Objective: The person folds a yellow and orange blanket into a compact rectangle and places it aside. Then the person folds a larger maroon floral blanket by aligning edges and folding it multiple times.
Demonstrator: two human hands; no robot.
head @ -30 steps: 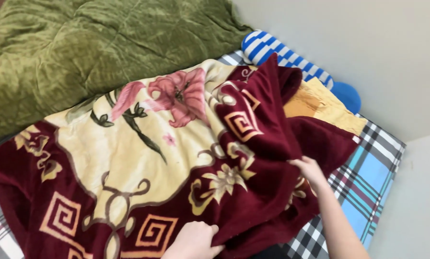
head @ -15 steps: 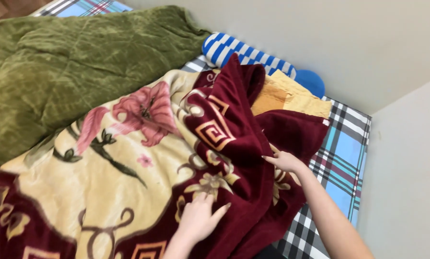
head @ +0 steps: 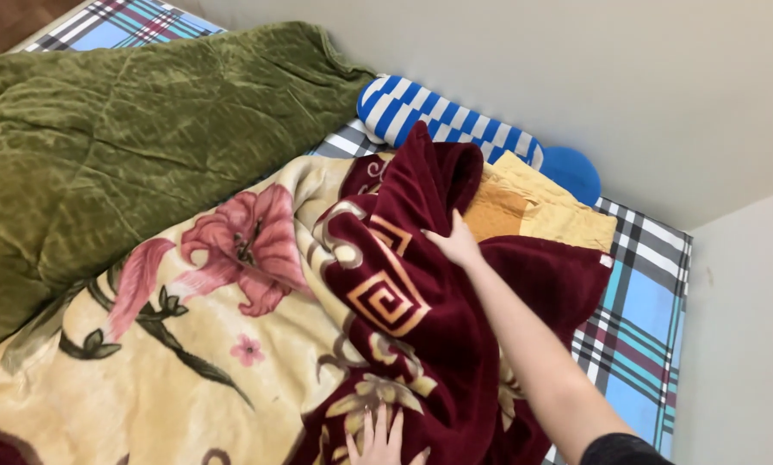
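Right hand grips a raised fold of the blanket near the bed's far edge. Left hand lies open, flat on the blanket at the near edge.

Left hand: cut off by bottom edge, only fingers showing, wrist unseen. Right hand: fingertips buried in maroon blanket fold, grip unclear. Blue round cushion, upper right: mostly hidden behind yellow cloth. Green quilt: runs off left edge.
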